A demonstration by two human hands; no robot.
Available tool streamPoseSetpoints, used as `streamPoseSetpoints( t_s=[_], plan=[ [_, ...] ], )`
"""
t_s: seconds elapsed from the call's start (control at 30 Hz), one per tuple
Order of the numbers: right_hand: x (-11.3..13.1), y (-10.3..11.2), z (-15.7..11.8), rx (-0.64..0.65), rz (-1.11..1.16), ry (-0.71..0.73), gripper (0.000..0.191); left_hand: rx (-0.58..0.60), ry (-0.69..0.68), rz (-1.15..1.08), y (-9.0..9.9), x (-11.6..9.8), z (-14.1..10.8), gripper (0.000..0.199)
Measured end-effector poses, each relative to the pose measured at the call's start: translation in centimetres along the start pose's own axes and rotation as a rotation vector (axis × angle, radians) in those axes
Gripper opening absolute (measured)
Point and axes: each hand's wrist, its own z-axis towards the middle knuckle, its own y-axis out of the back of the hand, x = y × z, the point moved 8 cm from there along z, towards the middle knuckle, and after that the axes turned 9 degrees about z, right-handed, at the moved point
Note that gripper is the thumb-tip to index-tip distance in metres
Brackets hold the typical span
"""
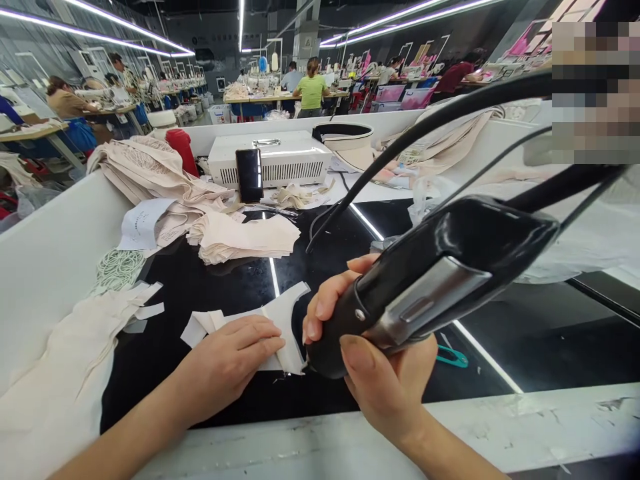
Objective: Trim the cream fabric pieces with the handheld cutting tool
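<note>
My right hand [380, 373] is wrapped round a black handheld tool [450, 247] with a silver metal lever and a thick cable. The kind of tool is not clear to me. Its rounded lower end meets the right edge of a cream fabric piece [295, 313] lying on the glossy black tabletop [165, 373]. Flat on that piece rests my left hand [235, 360], its fingers stretched out and holding nothing. Part of the fabric is hidden under that hand. Teal thread snips [453, 357] lie just right of my right hand.
Stacked cream pieces [245, 237] lie farther back, with more fabric [65, 353] at left beside pale green rings [120, 268]. A phone [249, 175] leans on a white vented box [285, 160]. The black cable [400, 147] arcs across the view. Several people sit at sewing tables beyond.
</note>
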Motion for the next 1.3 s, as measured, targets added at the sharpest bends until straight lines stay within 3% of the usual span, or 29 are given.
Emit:
streamPoseSetpoints(
  t_s=[0.17,0.4,0.6,0.97,1.3],
  plan=[
    [0.5,0.5,-0.2,0.011,0.006,-0.023,0.044,0.093,-0.052,-0.052,-0.8,-0.8,0.4,0.038],
    [1.5,3.6,2.5,-0.080,-0.052,0.082,0.030,0.154,-0.122,-0.180,0.6,-2.5,1.6,0.040],
    [0.6,5.7,3.9,-0.139,-0.134,0.103,0.027,0.077,-0.119,-0.014,0.7,-2.0,3.0,0.038],
    [0.4,4.8,4.1,-0.135,-0.175,0.062,0.028,0.004,-0.192,0.274,-3.5,-1.9,4.9,0.029],
    [0.3,5.0,4.1,-0.151,-0.190,0.061,0.029,-0.046,-0.201,0.374,-3.3,-1.7,4.3,0.028]
  ],
)
